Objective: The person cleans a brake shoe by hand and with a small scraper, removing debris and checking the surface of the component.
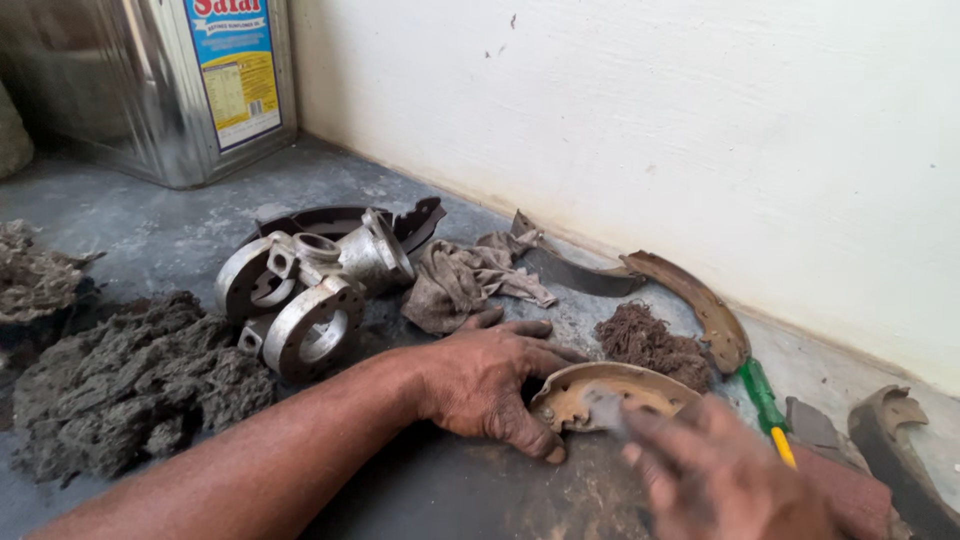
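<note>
Left hand (490,385): pressing down on the curved brake shoe (610,392), which is lying on the floor (150,230).
Right hand (730,480): blurred, fingers touching the shoe; grip unclear.
Behind: greasy rag (465,280), metal housing (310,290), fibre clump (650,342).
Right: green-handled screwdriver (765,405), second brake shoe (700,305).

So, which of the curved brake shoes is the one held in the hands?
The brake shoe nearest the camera: the left hand grips its left end and the right hand touches it. The other shoe lies untouched beside the wall.
</note>
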